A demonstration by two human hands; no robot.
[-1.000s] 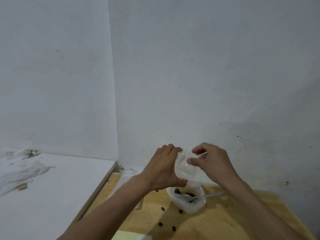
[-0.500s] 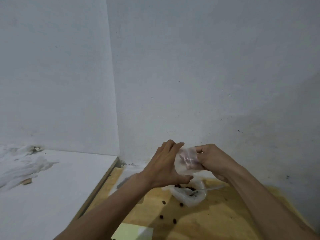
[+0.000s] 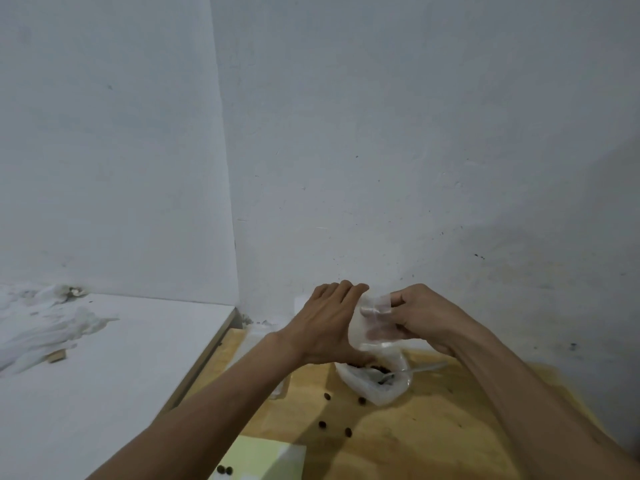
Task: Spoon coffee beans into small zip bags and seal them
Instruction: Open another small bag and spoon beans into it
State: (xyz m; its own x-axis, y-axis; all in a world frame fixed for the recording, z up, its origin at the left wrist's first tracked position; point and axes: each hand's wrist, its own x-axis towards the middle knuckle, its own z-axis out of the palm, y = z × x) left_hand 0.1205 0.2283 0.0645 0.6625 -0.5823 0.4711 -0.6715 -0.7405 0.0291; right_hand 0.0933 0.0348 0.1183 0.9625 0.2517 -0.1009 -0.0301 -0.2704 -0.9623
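While both hands work above the wooden table, I see the small zip bag raised between them, well clear of the surface and just above the bean container. Compared with a second ago, the right hand has closed in: its fingers were lifted and pinching the bag's upper edge, and now they are curled round the bag's right side, with fingertips showing through the clear plastic. My left hand has kept its place, fingers fairly straight along the bag's left edge and thumb tucked beneath; whether that thumb actually pinches the plastic I cannot tell.

I judge this as opening the bag's mouth, or getting a firmer hold on it, before any filling. I see no beans inside it, though the plastic is too blurred for certainty.

Below, the plastic container of coffee beans sits on the table with the spoon resting in it, handle pointing right, untouched. Several loose beans lie scattered in front. A pale green sheet lies at the near edge, and crumpled white plastic lies on the white surface to the left.

Spooning has yet to begin for this bag.
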